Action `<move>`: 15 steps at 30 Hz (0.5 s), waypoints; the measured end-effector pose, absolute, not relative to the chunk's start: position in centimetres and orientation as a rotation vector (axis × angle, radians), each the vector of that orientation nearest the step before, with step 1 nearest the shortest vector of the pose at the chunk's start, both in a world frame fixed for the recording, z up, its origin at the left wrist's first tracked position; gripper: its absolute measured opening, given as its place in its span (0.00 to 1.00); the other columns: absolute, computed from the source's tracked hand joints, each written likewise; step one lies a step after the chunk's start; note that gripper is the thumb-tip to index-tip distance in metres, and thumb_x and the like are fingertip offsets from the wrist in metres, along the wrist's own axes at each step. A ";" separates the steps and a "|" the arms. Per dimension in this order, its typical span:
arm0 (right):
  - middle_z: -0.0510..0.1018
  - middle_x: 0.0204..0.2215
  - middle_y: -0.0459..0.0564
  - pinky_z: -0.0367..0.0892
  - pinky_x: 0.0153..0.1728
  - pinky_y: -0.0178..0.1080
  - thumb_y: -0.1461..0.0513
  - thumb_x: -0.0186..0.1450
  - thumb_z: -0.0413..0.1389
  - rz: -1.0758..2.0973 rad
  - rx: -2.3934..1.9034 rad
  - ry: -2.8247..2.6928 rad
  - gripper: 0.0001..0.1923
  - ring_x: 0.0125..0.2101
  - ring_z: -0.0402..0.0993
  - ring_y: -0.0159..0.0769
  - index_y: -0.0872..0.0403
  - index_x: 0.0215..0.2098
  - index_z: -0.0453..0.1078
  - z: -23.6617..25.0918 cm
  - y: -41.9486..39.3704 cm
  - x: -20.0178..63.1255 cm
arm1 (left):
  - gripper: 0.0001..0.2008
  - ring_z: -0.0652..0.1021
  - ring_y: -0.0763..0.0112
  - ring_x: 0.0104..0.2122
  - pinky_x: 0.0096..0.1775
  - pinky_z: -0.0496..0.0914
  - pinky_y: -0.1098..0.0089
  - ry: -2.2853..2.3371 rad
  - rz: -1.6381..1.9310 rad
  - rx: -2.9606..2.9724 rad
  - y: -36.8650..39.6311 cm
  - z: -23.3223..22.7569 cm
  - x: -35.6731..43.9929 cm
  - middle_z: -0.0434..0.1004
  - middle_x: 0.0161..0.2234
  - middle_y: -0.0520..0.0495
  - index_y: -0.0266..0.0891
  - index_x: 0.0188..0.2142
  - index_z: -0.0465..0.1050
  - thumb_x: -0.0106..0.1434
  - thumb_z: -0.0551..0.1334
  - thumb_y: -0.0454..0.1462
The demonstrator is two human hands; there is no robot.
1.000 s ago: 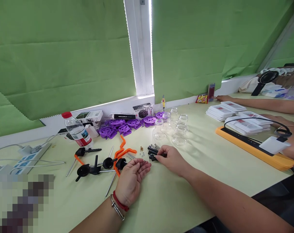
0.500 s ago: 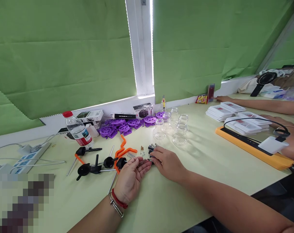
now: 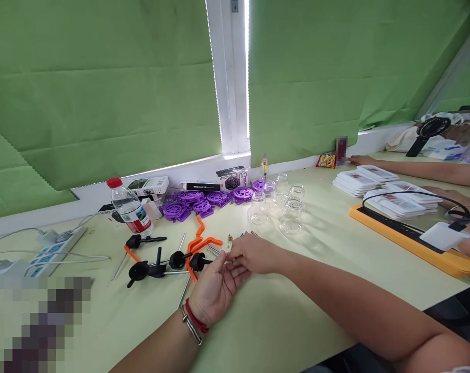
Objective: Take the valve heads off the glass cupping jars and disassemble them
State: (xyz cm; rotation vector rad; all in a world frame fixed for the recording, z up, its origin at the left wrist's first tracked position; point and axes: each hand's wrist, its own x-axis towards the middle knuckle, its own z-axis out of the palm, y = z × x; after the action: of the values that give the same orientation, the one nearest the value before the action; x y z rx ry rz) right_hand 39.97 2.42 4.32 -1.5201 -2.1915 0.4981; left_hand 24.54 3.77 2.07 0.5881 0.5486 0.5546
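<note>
My left hand (image 3: 218,291) is palm up above the table, its fingers curled and its thumb bent in. A small coil spring lies in its fingers, now mostly covered. Over it my right hand (image 3: 258,254) pinches at the left fingertips; whatever it holds is hidden. Just beyond are small brass pieces (image 3: 230,239) and several small metal parts (image 3: 254,233). Left of my left hand lie black plastic parts with metal rods (image 3: 198,261) and orange bent pieces (image 3: 209,241).
Purple plastic discs (image 3: 193,197), clear glass jars (image 3: 291,215) and a water bottle (image 3: 132,210) stand behind. A power strip (image 3: 58,251) is at left. At right are an orange-edged bar (image 3: 413,241), stacked white cards (image 3: 394,201) and another person's arms (image 3: 425,168).
My right hand has moved left from the dark parts onto my left fingertips, covering the spring. The whole view has shifted slightly.
</note>
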 end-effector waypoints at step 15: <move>0.78 0.27 0.49 0.67 0.32 0.35 0.60 0.54 0.57 0.595 -1.596 -1.261 0.12 0.28 0.72 0.33 0.57 0.33 0.76 -1.9 7.5 44.3 | 0.12 0.79 0.55 0.42 0.49 0.69 0.57 0.724 0.498 0.579 3.2 2.0 24.6 0.76 0.40 0.29 0.32 0.41 0.64 0.65 0.54 0.41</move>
State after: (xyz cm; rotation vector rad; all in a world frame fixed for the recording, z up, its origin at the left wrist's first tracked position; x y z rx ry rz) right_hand 44.32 7.45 -1.86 -1.5962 -1.2607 0.5951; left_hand 24.58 3.21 1.96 0.5786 0.7242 0.4976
